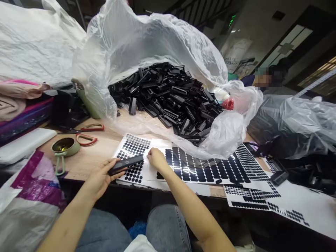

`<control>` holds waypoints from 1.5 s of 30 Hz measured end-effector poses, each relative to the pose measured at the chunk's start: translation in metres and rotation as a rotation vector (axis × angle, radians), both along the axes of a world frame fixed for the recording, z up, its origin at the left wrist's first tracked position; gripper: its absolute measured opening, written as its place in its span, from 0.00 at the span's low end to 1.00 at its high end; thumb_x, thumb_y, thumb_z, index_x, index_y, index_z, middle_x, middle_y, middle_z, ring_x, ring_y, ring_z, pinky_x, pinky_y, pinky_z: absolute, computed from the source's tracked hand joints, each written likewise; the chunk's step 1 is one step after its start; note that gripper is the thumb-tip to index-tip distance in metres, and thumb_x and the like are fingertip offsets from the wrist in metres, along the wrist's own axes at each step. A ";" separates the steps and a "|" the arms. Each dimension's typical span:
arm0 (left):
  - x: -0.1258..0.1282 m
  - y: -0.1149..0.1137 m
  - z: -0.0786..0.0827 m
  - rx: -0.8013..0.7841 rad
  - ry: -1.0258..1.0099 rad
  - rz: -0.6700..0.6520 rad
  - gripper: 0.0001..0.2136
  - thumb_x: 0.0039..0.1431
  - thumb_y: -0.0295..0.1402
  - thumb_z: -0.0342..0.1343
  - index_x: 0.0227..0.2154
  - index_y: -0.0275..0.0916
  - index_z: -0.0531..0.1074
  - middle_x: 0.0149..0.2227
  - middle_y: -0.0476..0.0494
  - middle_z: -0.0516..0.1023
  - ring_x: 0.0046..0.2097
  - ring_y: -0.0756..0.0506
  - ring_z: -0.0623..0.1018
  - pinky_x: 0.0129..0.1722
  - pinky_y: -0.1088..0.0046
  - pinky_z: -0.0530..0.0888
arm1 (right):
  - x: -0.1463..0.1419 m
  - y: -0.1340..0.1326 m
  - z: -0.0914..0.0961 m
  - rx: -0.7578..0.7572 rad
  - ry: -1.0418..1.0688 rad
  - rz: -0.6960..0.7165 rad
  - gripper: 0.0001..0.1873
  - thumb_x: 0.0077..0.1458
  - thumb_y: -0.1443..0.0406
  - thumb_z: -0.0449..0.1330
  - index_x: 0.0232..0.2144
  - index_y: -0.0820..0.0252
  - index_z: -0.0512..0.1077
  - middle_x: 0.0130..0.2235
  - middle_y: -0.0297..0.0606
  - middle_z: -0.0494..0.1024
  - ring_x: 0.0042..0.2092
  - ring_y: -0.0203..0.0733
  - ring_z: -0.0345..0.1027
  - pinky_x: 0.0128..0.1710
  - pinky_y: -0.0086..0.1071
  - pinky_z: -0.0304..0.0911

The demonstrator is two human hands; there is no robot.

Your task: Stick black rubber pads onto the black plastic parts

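Between the thumb and fingers of my left hand (101,177) is a long black plastic part (126,163), tilted up a little to the right over a sheet of round black stickers (133,146). My right hand (157,160) is closed just past the far end of the part, with thumb and forefinger pinched together. Whatever those fingertips may hold is too small to make out. Under and beside the right hand lies a sheet of black strip-shaped stickers (204,170).
A large clear plastic bag (160,35) lies open behind the sheets, with a heap of black plastic parts (168,94) inside. To the left are red-handled scissors (88,139) and a small green pan (68,149). More sticker sheets (248,199) overhang the table edge. A person (248,80) sits at the far right.
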State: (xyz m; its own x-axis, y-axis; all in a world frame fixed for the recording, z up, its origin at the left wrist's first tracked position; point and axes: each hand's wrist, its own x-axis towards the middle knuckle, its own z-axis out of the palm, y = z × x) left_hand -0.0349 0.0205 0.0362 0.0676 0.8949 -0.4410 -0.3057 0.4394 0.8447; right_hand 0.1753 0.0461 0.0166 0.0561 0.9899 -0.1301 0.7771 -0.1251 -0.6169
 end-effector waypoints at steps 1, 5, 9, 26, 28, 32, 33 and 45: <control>0.005 -0.003 -0.002 -0.008 0.002 -0.038 0.08 0.49 0.25 0.59 0.34 0.35 0.70 0.32 0.44 0.78 0.34 0.45 0.80 0.35 0.69 0.78 | 0.002 -0.003 0.004 0.008 0.009 -0.013 0.05 0.52 0.68 0.53 0.30 0.61 0.68 0.36 0.42 0.73 0.38 0.42 0.67 0.38 0.33 0.58; 0.034 -0.007 -0.014 0.021 -0.029 -0.184 0.19 0.40 0.24 0.65 0.38 0.35 0.68 0.32 0.45 0.78 0.34 0.45 0.80 0.37 0.70 0.77 | 0.005 -0.026 0.023 0.071 0.225 -0.112 0.08 0.55 0.63 0.50 0.29 0.59 0.67 0.34 0.37 0.73 0.35 0.38 0.66 0.37 0.31 0.58; 0.056 -0.005 -0.030 0.071 -0.048 -0.267 0.23 0.36 0.27 0.67 0.39 0.34 0.68 0.34 0.45 0.78 0.35 0.45 0.79 0.37 0.70 0.77 | 0.000 -0.051 0.023 0.081 0.352 -0.174 0.06 0.52 0.64 0.52 0.27 0.59 0.67 0.33 0.36 0.72 0.35 0.38 0.65 0.37 0.32 0.59; 0.059 -0.004 -0.041 0.078 0.028 -0.299 0.25 0.38 0.31 0.67 0.41 0.34 0.67 0.36 0.43 0.78 0.36 0.43 0.79 0.42 0.62 0.75 | -0.010 -0.058 0.000 0.140 0.331 -0.236 0.05 0.52 0.69 0.51 0.25 0.58 0.64 0.37 0.40 0.68 0.38 0.40 0.64 0.43 0.36 0.60; 0.059 -0.004 -0.041 0.077 0.032 -0.298 0.25 0.38 0.31 0.67 0.42 0.34 0.67 0.35 0.43 0.78 0.36 0.43 0.79 0.42 0.63 0.75 | -0.011 -0.060 -0.001 0.144 0.315 -0.230 0.05 0.52 0.69 0.51 0.25 0.58 0.63 0.37 0.40 0.68 0.37 0.39 0.64 0.42 0.37 0.61; 0.060 -0.005 -0.041 0.082 0.037 -0.284 0.25 0.38 0.31 0.67 0.41 0.34 0.67 0.35 0.44 0.78 0.35 0.44 0.80 0.42 0.64 0.75 | -0.014 -0.063 -0.002 0.173 0.242 -0.201 0.06 0.52 0.69 0.49 0.26 0.58 0.63 0.37 0.40 0.67 0.35 0.39 0.65 0.40 0.36 0.62; 0.060 -0.005 -0.041 0.082 0.038 -0.284 0.25 0.38 0.31 0.67 0.41 0.34 0.67 0.35 0.44 0.78 0.35 0.44 0.80 0.41 0.64 0.75 | -0.012 -0.062 -0.002 0.187 0.215 -0.189 0.05 0.52 0.69 0.50 0.27 0.58 0.63 0.37 0.40 0.67 0.36 0.40 0.65 0.39 0.36 0.62; 0.058 -0.004 -0.038 0.117 0.055 -0.356 0.24 0.39 0.32 0.66 0.42 0.34 0.67 0.33 0.45 0.78 0.37 0.43 0.79 0.42 0.63 0.76 | 0.058 -0.007 -0.014 0.030 -0.102 -0.577 0.10 0.50 0.66 0.56 0.36 0.66 0.68 0.44 0.57 0.69 0.42 0.54 0.68 0.41 0.41 0.59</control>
